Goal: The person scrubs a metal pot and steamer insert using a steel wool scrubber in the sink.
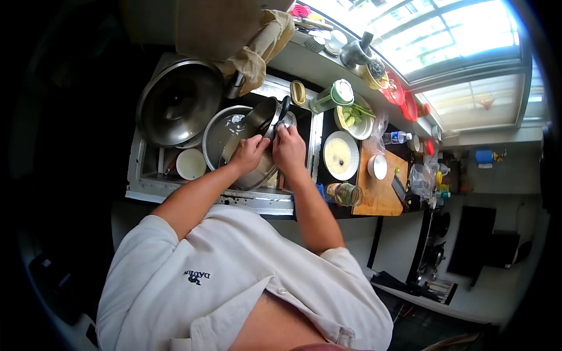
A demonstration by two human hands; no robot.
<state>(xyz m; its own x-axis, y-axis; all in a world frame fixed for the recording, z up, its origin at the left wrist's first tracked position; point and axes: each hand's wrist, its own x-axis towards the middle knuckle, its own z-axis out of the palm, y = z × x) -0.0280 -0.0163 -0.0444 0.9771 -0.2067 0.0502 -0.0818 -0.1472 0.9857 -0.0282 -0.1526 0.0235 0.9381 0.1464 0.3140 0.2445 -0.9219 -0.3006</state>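
Observation:
A metal pot (261, 117) with a black handle (284, 107) is tilted on its side over a large steel basin (213, 137) in the sink. My right hand (289, 147) is closed on the pot's edge, just below the black handle. Close beside it, my left hand (250, 152) has its fingers curled at the pot's lower side; what they hold, if anything, is hidden. Cloudy water lies in the basin under my hands.
A big steel lid or bowl (202, 102) and a white bowl (191, 164) are at the sink's left. On the right counter stand a ribbed bowl (357, 157) of pale liquid, a glass jar (349, 195), and a cutting board (374, 196) with a knife (399, 190).

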